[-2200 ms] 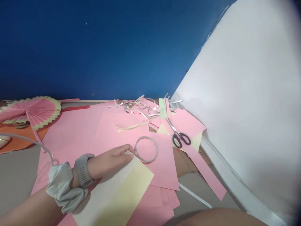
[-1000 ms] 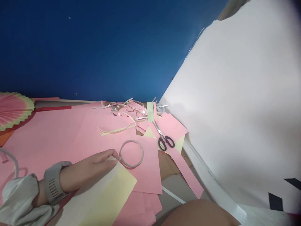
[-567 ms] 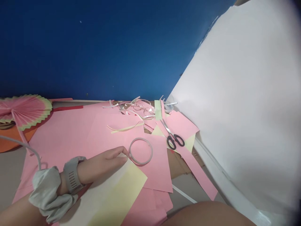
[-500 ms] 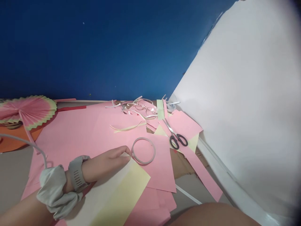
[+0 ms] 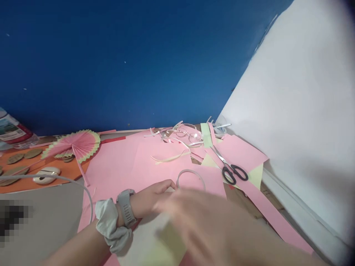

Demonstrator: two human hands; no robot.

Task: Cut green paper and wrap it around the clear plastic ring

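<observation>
My left hand (image 5: 151, 197) lies flat on a pale yellow sheet (image 5: 155, 245), fingers stretched toward a thin white ring (image 5: 190, 176) on the pink paper (image 5: 119, 168). A grey watch and a pale scrunchie sit on that wrist. My right hand (image 5: 205, 221) crosses over the yellow sheet from the lower right, heavily blurred by motion, so its fingers cannot be read. It covers most of the sheet and part of the ring.
Black-handled scissors (image 5: 231, 169) lie right of the ring. Wire glasses (image 5: 188, 135) and paper strips sit at the back by the blue wall. A pleated pink fan (image 5: 74, 146) rests on orange paper at left. A large white board (image 5: 299, 111) leans at right.
My right hand has swept in from the lower right over the yellow sheet. The view has shifted, so everything sits further right. My left hand stays on the sheet.
</observation>
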